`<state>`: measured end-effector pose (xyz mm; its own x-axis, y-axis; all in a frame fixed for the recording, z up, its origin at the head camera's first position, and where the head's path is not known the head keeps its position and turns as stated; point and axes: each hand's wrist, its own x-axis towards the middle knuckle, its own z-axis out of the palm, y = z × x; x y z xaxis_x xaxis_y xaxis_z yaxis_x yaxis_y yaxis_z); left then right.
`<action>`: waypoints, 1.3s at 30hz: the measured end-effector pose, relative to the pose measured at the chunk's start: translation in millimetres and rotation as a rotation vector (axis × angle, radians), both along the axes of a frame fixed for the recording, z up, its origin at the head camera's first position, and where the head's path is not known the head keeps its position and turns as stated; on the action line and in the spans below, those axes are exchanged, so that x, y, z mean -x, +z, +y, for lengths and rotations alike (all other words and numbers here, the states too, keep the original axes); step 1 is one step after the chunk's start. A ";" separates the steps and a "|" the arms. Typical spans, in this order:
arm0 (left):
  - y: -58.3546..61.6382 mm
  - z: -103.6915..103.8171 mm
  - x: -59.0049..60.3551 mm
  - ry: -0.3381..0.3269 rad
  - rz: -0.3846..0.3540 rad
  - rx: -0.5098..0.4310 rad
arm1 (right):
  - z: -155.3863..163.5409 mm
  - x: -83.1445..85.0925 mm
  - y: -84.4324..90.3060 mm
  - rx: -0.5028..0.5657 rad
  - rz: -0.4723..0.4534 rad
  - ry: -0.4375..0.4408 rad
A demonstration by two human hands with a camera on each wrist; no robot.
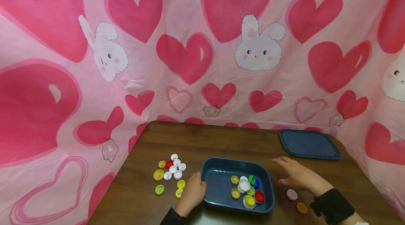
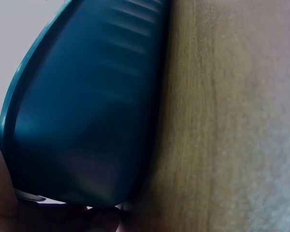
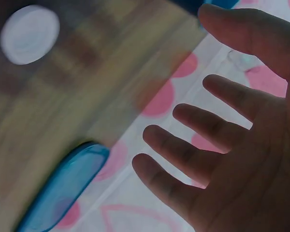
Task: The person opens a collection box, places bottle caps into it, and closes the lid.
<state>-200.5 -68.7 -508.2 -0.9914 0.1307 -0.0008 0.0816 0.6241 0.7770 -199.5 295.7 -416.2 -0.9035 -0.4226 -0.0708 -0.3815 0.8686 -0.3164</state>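
Observation:
A dark blue plastic box stands on the table, with white, yellow, green, blue and red bottle caps lying in its right half. My left hand grips the box's left end; in the left wrist view the box's outer wall fills much of the picture, with fingers at its near end. To the right of the box, my right hand hovers with spread fingers and nothing held. A pale bottle cap and an orange cap lie on the table near it.
Several white bottle caps, a red one and some yellow and green ones lie left of the box. At the back right lies a flat dark blue lid or tray. A heart-patterned cloth hangs behind the wooden table.

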 end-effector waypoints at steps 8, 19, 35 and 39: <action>-0.2 -0.2 0.8 0.000 0.004 -0.002 | 19.3 -7.5 -25.4 0.026 -0.091 -0.082; -0.5 -0.5 0.9 0.003 0.005 -0.006 | 24.2 -21.5 -55.6 0.035 -0.133 -0.085; -1.0 -0.3 0.8 -0.001 -0.024 -0.014 | 26.3 -24.1 -76.4 -0.005 -0.015 -0.076; -1.1 -0.4 0.8 0.000 -0.016 -0.014 | 29.0 -20.8 -73.6 0.037 0.055 0.014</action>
